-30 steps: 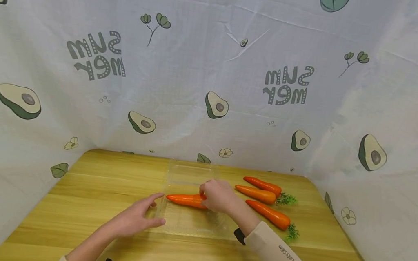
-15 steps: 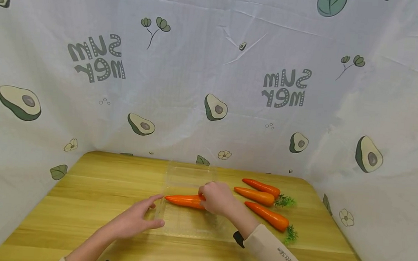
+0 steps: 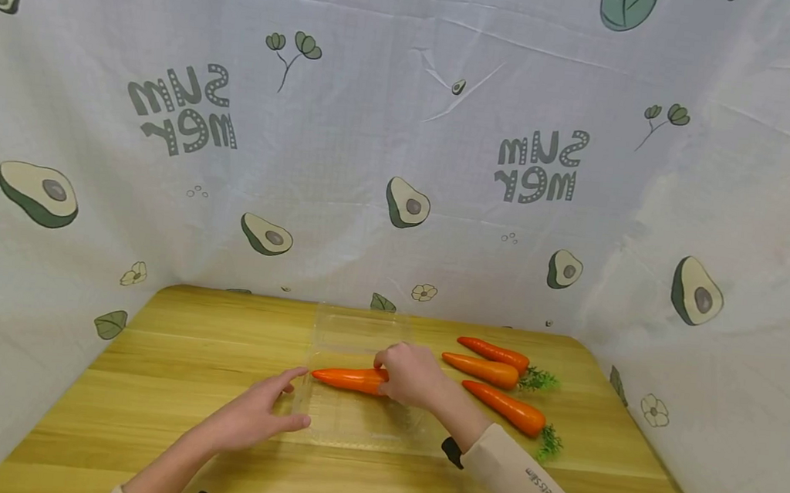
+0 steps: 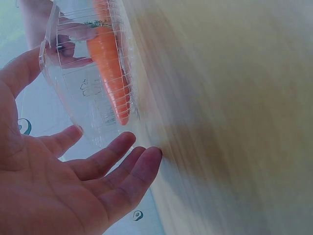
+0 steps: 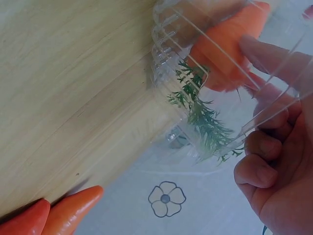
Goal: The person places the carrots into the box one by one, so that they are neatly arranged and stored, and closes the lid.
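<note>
A clear plastic box (image 3: 353, 429) lies on the wooden table with an orange carrot (image 3: 348, 380) inside, its tip pointing left. My right hand (image 3: 413, 376) reaches into the box and pinches the carrot's thick end between thumb and fingers. Green leaves (image 5: 210, 122) hang from that end, seen through the ribbed plastic in the right wrist view. At the box's left end is my left hand (image 3: 252, 413), thumb and fingers spread and gently bent. Its fingertips (image 4: 128, 139) are close to the box wall in the left wrist view; whether they touch it I cannot tell.
To the right of the box, three more carrots lie on the table: a back one (image 3: 494, 352), a middle one (image 3: 483, 369) and a front one (image 3: 506, 407). What looks like the box's clear lid (image 3: 361, 329) extends behind it. A printed curtain (image 3: 346, 157) hangs around the table.
The head view has shifted slightly. Both hands and the carrot in the box keep the same places.
</note>
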`<move>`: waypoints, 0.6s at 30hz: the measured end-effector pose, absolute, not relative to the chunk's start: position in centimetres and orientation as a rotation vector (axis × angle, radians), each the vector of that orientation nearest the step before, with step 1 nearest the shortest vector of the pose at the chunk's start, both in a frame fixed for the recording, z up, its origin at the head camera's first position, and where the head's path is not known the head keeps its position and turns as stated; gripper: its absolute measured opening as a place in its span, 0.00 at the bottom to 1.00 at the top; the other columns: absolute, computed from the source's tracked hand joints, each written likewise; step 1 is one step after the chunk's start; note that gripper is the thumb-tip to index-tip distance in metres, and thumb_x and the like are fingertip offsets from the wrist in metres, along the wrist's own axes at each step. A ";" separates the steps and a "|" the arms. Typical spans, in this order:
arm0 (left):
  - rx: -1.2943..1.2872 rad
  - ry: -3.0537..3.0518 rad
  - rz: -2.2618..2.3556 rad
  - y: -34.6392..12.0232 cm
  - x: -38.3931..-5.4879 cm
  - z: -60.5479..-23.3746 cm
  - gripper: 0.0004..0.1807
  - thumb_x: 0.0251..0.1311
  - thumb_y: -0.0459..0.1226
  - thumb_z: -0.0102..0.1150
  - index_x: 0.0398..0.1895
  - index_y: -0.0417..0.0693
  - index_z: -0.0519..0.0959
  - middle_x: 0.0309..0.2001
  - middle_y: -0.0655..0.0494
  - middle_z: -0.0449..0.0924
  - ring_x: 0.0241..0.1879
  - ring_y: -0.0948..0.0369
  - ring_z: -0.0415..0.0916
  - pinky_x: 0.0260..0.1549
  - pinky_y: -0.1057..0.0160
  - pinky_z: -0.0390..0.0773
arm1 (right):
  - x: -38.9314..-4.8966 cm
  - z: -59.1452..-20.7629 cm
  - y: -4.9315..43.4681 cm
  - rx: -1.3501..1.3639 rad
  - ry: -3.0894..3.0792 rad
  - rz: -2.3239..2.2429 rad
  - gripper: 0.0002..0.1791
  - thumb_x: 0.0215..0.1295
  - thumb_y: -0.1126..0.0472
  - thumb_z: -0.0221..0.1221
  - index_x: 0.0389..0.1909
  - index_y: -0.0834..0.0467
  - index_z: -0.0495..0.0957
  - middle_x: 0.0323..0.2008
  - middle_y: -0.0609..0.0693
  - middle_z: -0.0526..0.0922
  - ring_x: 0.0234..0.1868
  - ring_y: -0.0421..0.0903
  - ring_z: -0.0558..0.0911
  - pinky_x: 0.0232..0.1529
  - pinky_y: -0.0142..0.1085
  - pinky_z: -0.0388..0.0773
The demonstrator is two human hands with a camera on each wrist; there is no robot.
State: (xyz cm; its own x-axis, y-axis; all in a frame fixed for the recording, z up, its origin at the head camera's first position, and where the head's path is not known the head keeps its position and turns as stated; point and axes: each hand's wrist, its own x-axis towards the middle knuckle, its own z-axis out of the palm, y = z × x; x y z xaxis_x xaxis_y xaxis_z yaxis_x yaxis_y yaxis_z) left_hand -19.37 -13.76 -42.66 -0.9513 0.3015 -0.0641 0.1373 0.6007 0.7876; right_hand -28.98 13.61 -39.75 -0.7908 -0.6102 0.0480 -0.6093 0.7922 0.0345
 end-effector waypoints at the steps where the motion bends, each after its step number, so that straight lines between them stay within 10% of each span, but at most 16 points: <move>1: 0.364 2.635 1.273 -13.7 -19.3 -42.6 0.46 0.61 0.55 0.67 0.78 0.52 0.60 0.67 0.41 0.70 0.66 0.43 0.69 0.58 0.34 0.71 | -29.0 -39.8 13.6 0.994 -2.920 -0.030 0.14 0.55 0.53 0.73 0.42 0.51 0.88 0.37 0.43 0.88 0.35 0.42 0.82 0.29 0.36 0.78; 18: 0.371 2.625 1.274 -13.7 -19.5 -42.6 0.46 0.62 0.55 0.67 0.78 0.51 0.59 0.68 0.40 0.70 0.66 0.42 0.68 0.58 0.34 0.70 | -29.0 -40.1 13.6 1.006 -2.886 -0.069 0.18 0.51 0.51 0.76 0.43 0.50 0.87 0.37 0.43 0.87 0.38 0.42 0.81 0.29 0.37 0.77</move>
State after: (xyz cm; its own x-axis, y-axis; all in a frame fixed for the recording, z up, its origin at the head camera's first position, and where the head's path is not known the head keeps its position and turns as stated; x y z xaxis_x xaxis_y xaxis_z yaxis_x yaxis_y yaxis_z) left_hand -19.47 -13.69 -42.57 -0.9486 0.3088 -0.0696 0.1364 0.5970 0.7906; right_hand -28.99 13.65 -40.05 -0.7801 -0.6223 0.0650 -0.6184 0.7827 0.0703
